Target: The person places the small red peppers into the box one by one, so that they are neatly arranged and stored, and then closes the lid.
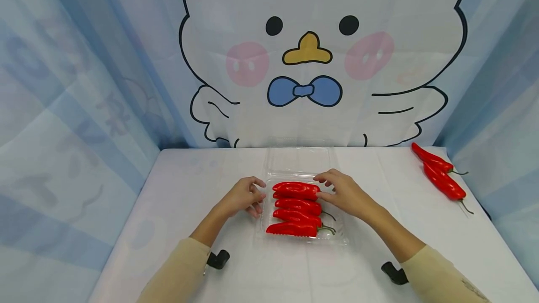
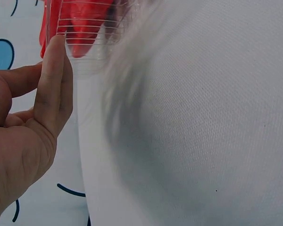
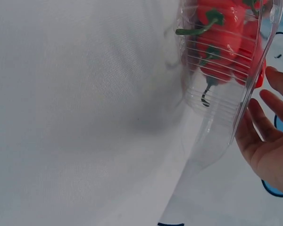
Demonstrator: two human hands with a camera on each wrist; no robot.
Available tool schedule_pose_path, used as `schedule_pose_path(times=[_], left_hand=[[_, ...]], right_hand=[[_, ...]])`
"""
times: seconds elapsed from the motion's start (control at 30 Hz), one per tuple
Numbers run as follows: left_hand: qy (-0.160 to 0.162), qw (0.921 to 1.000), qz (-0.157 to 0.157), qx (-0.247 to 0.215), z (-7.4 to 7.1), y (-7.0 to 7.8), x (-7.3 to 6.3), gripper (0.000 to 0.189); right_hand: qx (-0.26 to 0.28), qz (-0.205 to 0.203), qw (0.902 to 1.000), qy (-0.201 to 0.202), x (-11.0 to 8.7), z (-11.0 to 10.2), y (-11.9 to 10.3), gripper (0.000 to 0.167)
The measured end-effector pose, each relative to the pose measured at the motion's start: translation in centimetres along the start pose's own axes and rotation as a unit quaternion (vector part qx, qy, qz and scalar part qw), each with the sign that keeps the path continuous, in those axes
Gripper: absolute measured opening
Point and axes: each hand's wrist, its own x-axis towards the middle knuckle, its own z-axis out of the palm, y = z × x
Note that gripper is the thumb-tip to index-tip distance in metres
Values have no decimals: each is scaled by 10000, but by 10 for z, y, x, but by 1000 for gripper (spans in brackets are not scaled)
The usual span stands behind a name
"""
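Note:
A clear plastic box (image 1: 341, 237) lies on the white table, its hinged lid (image 1: 300, 159) folded back toward the curtain. Several long red chili peppers (image 1: 296, 216) with green stems lie in it side by side, stems to the right. My left hand (image 1: 244, 196) is at the box's left side; in the left wrist view its fingertips come right up to the ribbed wall. On the opposite side, my right hand (image 1: 343, 193) reaches over the upper right corner with loosely bent fingers, thumb near a pepper's stem end. Neither hand grips a pepper.
Two more red chili peppers (image 1: 446, 183) lie at the table's far right edge, one overlapping the other. A curtain (image 1: 309, 120) with a cartoon bird hangs behind the table (image 1: 189, 167), and blue curtains flank both sides. Black wrist camera mounts (image 1: 219, 259) stick out by the sleeves.

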Motion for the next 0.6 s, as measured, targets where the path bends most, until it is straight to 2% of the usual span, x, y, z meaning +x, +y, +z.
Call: schedule_pose_path(times=[0.3, 0.6], left_hand=[[15, 10000, -25, -3, 0, 1, 0, 35], [-4, 10000, 24, -50, 0, 0, 0, 34]], right_hand=[[-56, -111, 9998, 173, -8, -7, 9, 45], [-156, 59, 9991, 391, -22, -23, 24, 46]])
